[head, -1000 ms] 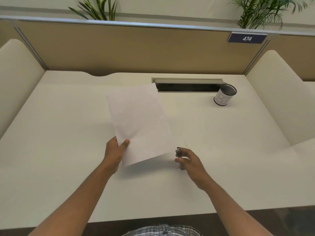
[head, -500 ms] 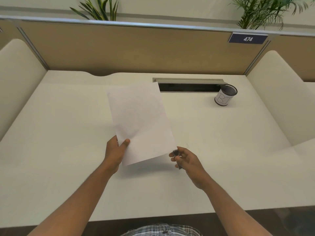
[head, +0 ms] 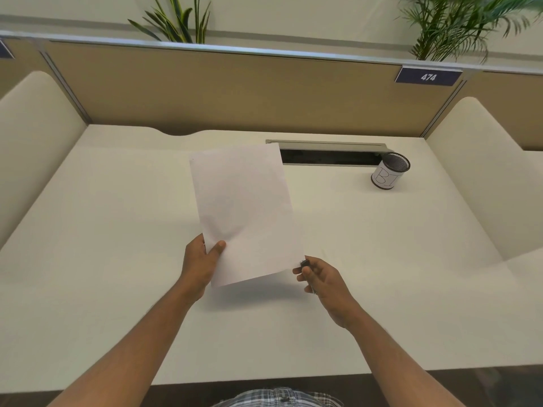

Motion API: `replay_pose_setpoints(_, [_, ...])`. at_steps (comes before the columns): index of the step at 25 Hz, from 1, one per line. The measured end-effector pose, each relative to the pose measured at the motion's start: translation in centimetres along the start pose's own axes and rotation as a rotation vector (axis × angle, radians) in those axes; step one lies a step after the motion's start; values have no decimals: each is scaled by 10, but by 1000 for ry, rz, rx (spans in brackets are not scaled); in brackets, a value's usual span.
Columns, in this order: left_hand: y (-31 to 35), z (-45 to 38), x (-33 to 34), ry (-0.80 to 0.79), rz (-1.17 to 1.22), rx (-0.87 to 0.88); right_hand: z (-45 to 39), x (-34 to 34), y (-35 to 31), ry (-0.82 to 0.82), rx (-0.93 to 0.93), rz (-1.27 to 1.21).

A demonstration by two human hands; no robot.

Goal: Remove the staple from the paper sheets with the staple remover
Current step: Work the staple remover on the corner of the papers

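White paper sheets (head: 245, 210) are held up off the desk, tilted, in the middle of the view. My left hand (head: 202, 264) grips their lower left edge, thumb on top. My right hand (head: 320, 279) holds a small dark staple remover (head: 304, 263), whose tip sits right at the sheets' lower right corner. Most of the tool is hidden in my fingers. The staple itself is too small to make out.
A white mesh pen cup (head: 389, 170) marked with letters stands at the back right of the cream desk (head: 117, 259). A cable slot (head: 329, 156) lies along the rear. Tan partition walls close the desk on three sides.
My right hand has moved left with the staple remover, bringing it up to the lower right corner of the sheets. My left hand keeps holding the paper in about the same place.
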State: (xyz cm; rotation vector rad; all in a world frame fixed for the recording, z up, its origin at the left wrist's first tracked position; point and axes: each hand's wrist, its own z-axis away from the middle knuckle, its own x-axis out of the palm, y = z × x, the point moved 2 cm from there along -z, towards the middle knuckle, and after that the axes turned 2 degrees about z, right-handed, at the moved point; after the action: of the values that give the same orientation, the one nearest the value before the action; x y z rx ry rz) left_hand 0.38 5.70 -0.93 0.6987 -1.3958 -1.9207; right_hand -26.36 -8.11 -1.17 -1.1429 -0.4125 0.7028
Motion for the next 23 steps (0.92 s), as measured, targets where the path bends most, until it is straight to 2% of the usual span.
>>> replay_pose_setpoints(23, [6,-1,1,3,7,2,-7,7,-3,74,-1,-41])
